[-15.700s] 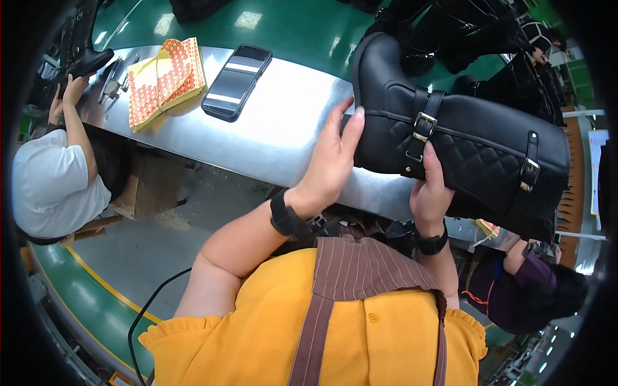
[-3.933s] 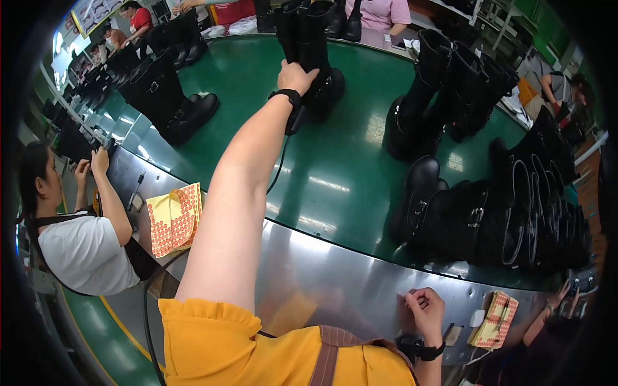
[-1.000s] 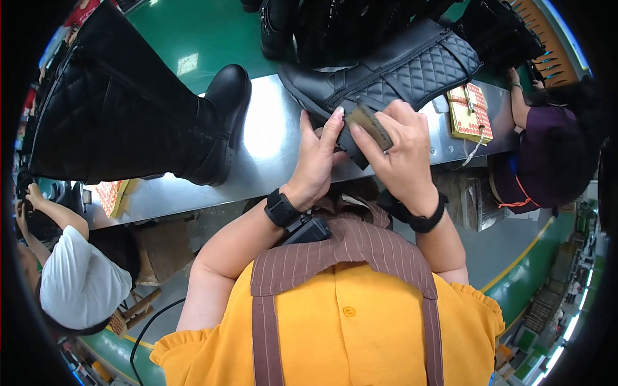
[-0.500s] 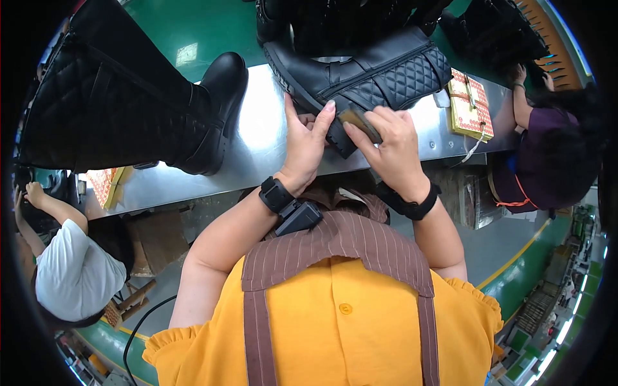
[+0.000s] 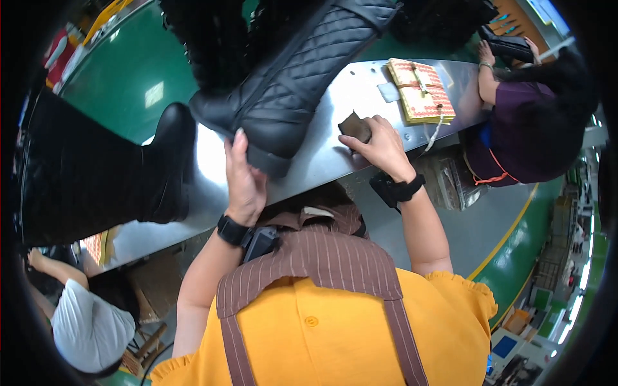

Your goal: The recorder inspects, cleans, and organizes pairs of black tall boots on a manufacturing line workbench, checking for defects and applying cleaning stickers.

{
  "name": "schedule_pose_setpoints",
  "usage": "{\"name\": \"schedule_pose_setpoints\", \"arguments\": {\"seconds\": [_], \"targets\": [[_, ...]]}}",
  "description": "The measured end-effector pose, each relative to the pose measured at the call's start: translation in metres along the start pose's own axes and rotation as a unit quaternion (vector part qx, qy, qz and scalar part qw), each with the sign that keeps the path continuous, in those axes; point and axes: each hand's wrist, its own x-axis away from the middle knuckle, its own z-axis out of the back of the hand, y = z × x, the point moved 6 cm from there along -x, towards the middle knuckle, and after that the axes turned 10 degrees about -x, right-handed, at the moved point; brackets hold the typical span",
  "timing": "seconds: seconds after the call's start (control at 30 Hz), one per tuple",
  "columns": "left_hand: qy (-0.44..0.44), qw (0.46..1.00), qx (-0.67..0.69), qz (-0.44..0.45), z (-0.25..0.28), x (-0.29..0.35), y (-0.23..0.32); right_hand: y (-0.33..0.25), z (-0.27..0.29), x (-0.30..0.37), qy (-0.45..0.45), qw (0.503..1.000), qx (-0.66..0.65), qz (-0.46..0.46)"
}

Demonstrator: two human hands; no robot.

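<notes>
My left hand is closed on the heel end of a tall black quilted boot, its thumb up against the back of the heel. The boot leans to the right, toe pointing left and shaft rising past the upper edge. To its right, just above the metal table, my right hand pinches a small brown block between thumb and fingers, apart from the boot. The block's exact kind is unclear. On the left stands another tall black boot.
A banded stack of red-patterned cards lies on the table, right of my right hand. More black boots hang or stand beyond the table. A person in purple works at the right, and one in a white top at the left.
The boot has swung from lying sideways to a steeper lean, its sole turned downward. My right hand and the brown block have come off the sole and moved right. The view has shifted.
</notes>
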Motion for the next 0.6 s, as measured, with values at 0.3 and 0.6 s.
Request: {"name": "schedule_pose_setpoints", "arguments": {"seconds": [0.3, 0.6], "targets": [[0.051, 0.998, -0.031, -0.028, 0.004, 0.001, -0.009, 0.079, 0.018, -0.073, 0.156, 0.966, 0.208, -0.001], [0.06, 0.997, -0.029, -0.046, -0.001, 0.004, -0.003, -0.019, 0.073, -0.008, 0.189, 0.975, -0.109, 0.048]]}}
